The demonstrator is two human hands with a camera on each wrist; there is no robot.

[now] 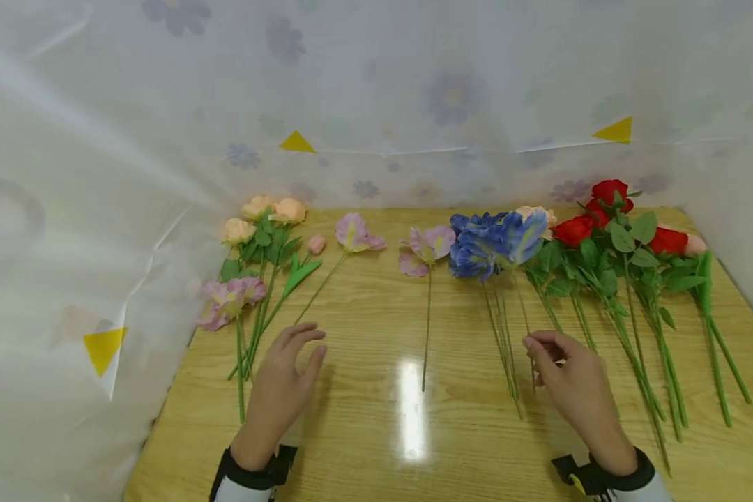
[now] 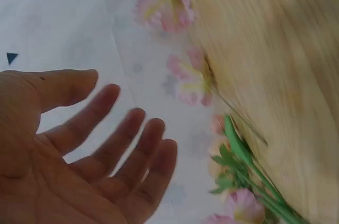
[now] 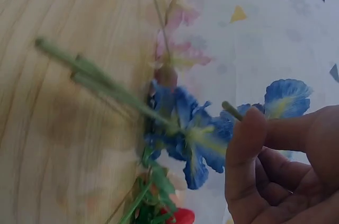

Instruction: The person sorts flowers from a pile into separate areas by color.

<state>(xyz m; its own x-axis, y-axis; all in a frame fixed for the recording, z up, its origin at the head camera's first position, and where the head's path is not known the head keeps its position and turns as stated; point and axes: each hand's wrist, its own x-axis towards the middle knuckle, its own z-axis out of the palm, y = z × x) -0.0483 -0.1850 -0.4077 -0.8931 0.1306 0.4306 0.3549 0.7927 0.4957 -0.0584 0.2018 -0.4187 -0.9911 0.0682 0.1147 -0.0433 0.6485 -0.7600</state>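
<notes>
My right hand (image 1: 567, 369) pinches the thin stem of a blue flower (image 1: 522, 238) between thumb and fingertips. In the right wrist view the stem's cut end (image 3: 229, 108) pokes out past the thumb. Beside it lie more blue flowers (image 1: 473, 254), their stems (image 1: 503, 341) bunched on the table. My left hand (image 1: 284, 376) hovers with fingers spread and loosely bent, holding nothing. Nearest to it are the stem of a pink-purple flower (image 1: 354, 233) and another pink-purple flower (image 1: 231, 300) at the left edge.
Peach roses (image 1: 288, 210) and a pink tulip bud (image 1: 316, 244) lie at left. One pink-purple flower (image 1: 428, 247) lies mid-table. Red roses (image 1: 609, 192) with leafy stems spread at right, by a pale pink tulip (image 1: 695, 244). White patterned sheeting (image 1: 376, 90) borders the wooden table (image 1: 364, 418).
</notes>
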